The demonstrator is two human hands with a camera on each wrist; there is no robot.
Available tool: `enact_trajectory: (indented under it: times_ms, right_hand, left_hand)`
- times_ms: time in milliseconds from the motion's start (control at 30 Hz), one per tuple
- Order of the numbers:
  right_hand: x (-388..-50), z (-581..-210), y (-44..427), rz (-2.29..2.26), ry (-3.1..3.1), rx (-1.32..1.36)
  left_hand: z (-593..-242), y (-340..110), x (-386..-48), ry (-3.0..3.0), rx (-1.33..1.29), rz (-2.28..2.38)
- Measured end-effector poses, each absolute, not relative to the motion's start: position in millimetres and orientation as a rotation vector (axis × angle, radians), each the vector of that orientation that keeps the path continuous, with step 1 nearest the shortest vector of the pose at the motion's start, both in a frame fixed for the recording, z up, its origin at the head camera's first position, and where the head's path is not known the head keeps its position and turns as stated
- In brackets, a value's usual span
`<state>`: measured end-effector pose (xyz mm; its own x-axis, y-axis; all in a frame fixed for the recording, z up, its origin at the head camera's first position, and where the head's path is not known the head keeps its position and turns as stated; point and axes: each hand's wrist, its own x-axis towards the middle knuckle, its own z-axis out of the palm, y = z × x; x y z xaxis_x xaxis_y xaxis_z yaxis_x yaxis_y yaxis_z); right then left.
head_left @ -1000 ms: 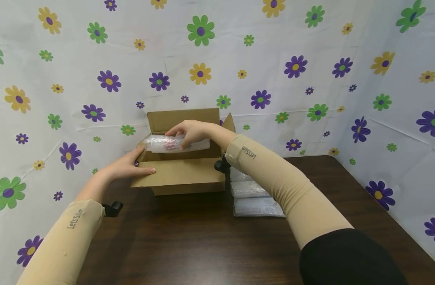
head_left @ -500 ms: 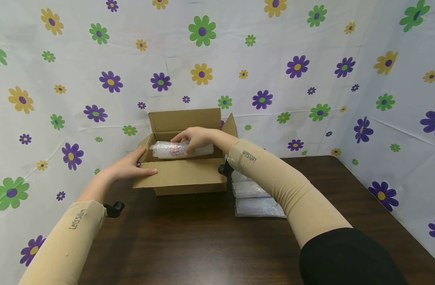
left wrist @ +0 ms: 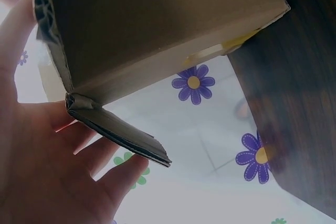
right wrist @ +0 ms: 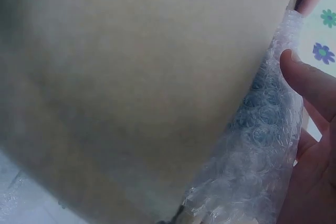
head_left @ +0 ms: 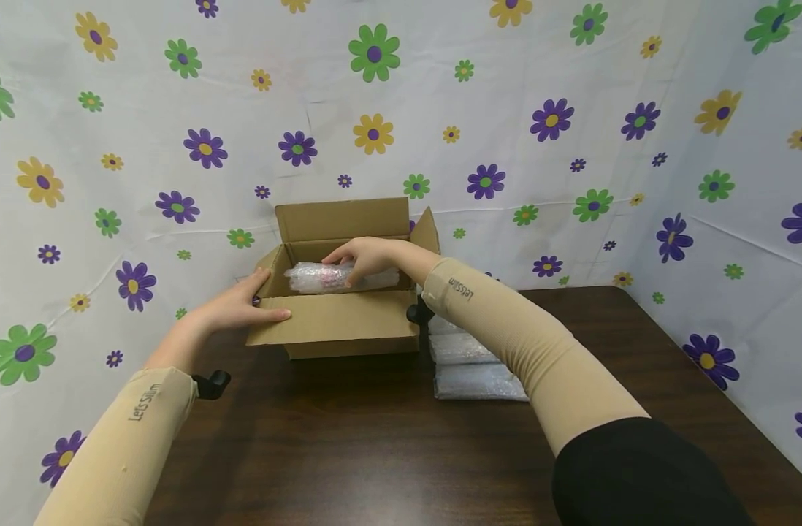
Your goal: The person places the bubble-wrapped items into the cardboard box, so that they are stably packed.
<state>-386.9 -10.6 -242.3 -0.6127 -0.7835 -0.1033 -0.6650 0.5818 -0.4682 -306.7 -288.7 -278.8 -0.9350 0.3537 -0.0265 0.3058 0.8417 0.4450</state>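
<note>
A cardboard box (head_left: pixel 335 320) stands on the table with its flaps spread. My left hand (head_left: pixel 233 305) holds the box at its front left corner. Its thumb lies on the front flap, and in the left wrist view the fingers lie against the outside of the side flap (left wrist: pixel 121 132). A long bubble-wrapped roll (head_left: pixel 309 278), with something pinkish showing through, lies level in the box opening. My right hand (head_left: pixel 369 256) grips it from above. The right wrist view shows the thumb on one side of the bubble wrap (right wrist: pixel 257 129) and fingers on the other.
Several more bubble-wrapped packages (head_left: pixel 476 381) lie in a row right of the box, partly behind my right forearm. The brown table (head_left: pixel 375 438) meets a flower-printed sheet (head_left: pixel 427 80) behind the box.
My right hand has lowered the bubble-wrapped roll from above the opening down into the box. The left hand has kept its hold on the corner.
</note>
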Motion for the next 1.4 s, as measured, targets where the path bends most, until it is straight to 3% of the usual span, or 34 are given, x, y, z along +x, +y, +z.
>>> enact_trajectory:
  times_ms: [1400]
  right_hand:
    - [-384, -236, 12, -0.73, 2.395, -1.235]
  left_hand:
    - [-279, -290, -310, 2.896, 0.545, 0.679]
